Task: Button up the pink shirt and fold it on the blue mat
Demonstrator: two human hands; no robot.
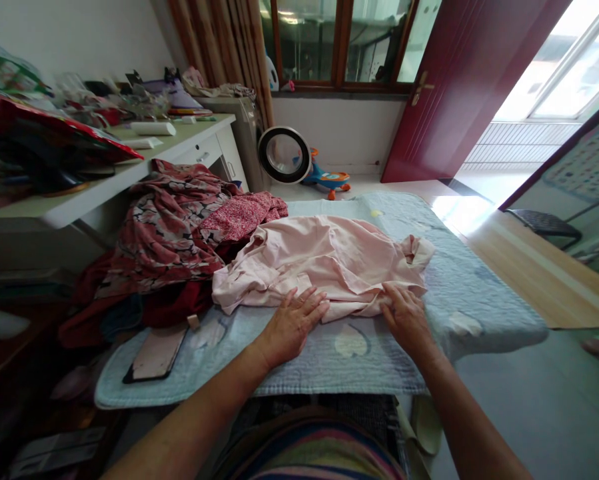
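Note:
A pale pink garment, perhaps a shirt, lies loosely spread and wrinkled on a light blue quilted cover. My left hand rests palm down on its near edge, fingers stretched out. Toward the right end of that same edge is my right hand, its fingers extended over the cloth and the thumb apart from them. A small bunched part of the garment, maybe a cuff or collar, sticks up beyond my right hand. Neither hand visibly grips the fabric.
Red patterned clothes are heaped at the left, touching the garment. A phone-like flat thing lies at the cover's near left corner. Left stands a cluttered white desk; behind are a round-door washer, a blue toy and a red door.

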